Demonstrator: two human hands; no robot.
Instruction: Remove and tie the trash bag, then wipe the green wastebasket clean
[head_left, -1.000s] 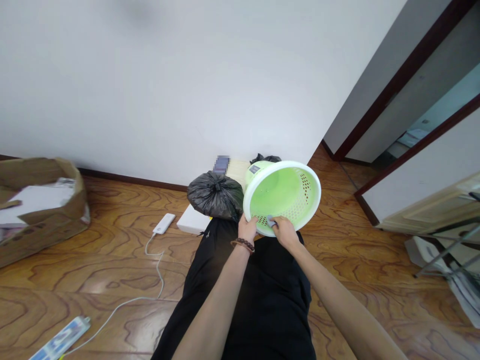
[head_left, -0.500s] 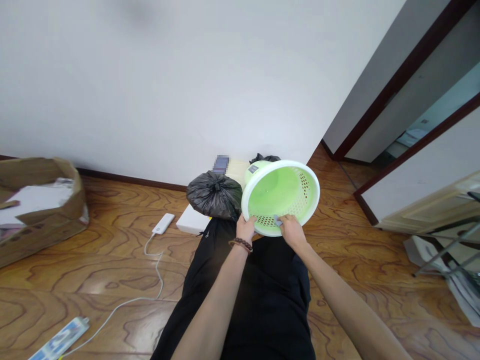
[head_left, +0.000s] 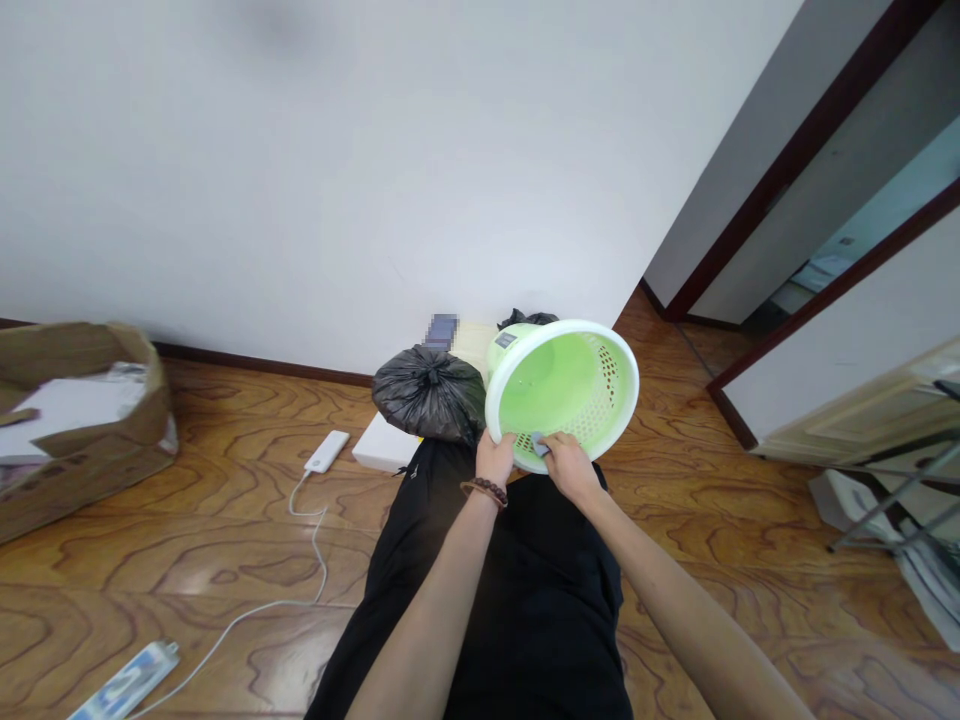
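Observation:
A light green plastic wastebasket [head_left: 559, 385] with a white rim and rows of holes is tilted with its mouth toward me. My left hand [head_left: 495, 460] is closed on the lower left of its rim. Inside the lower rim, my right hand [head_left: 568, 462] pinches a small grey cloth [head_left: 539, 446] against the perforated wall. Left of the wastebasket, a tied black garbage bag [head_left: 431, 392] touches its side. Another piece of black plastic bag [head_left: 529, 317] shows behind it, mostly hidden.
A cardboard box [head_left: 90, 470] with papers stands at the left. On the wood floor lie a white power strip [head_left: 328, 452] with its cable, a blue-and-white packet [head_left: 127, 685] and a flat white box [head_left: 385, 443]. A metal-legged rack [head_left: 900, 515] stands at the right, near a doorway.
My right hand has slid left along the inside of the rim with the grey cloth, closer to my left hand. The wastebasket has barely moved.

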